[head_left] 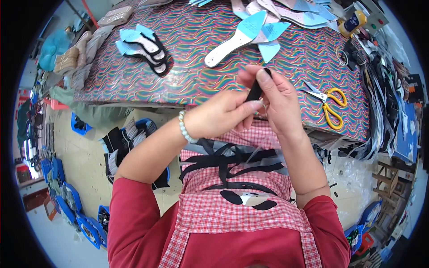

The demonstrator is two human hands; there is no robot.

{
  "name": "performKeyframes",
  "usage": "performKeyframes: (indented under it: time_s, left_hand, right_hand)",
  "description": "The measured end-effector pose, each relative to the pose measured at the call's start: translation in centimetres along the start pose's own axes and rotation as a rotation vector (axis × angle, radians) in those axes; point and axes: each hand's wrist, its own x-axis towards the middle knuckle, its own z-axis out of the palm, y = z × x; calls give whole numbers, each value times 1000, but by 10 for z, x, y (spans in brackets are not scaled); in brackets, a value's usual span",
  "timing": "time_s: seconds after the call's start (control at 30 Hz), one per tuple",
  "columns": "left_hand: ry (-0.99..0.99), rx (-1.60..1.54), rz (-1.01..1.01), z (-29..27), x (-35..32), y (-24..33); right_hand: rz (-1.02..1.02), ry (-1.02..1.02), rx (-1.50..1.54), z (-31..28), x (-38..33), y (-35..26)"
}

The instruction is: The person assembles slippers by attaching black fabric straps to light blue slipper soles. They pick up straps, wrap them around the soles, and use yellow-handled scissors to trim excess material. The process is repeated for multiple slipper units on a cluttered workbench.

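Above the table's front edge, my left hand (223, 111) and my right hand (280, 98) pinch a short black strip (254, 92) between them. The strip is tilted, its upper end under my right thumb and its lower end at my left thumb. Across my apron lie several long black strips (214, 160). Just beyond my hands, a blue-and-white shoe insole (237, 40) overlaps others on the table. To the left sits a small stack of insoles with black edging (149, 48). Scissors with yellow handles (330, 103) rest open-bladed beside my right hand.
The table (196, 85) has a wavy multicoloured cover. More insoles (297, 13) are piled at its far side, near a yellow bottle (353, 23). Dark strips (375, 98) hang over its right edge. Wrapped bundles (73, 58) line the left, and blue baskets (80, 124) stand on the floor.
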Motion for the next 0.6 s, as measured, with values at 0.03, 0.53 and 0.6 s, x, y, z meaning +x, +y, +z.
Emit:
performKeyframes:
  time_s: [0.03, 0.53, 0.6]
  left_hand:
    - [-32, 24, 19, -9, 18, -3]
    - [913, 560, 326, -78, -13, -87]
    - [739, 1113, 179, -66, -42, -100]
  right_hand:
    - [-116, 67, -93, -12, 13, 0]
    - [-375, 92, -587, -79, 109, 18]
    - [-338, 26, -297, -62, 95, 8]
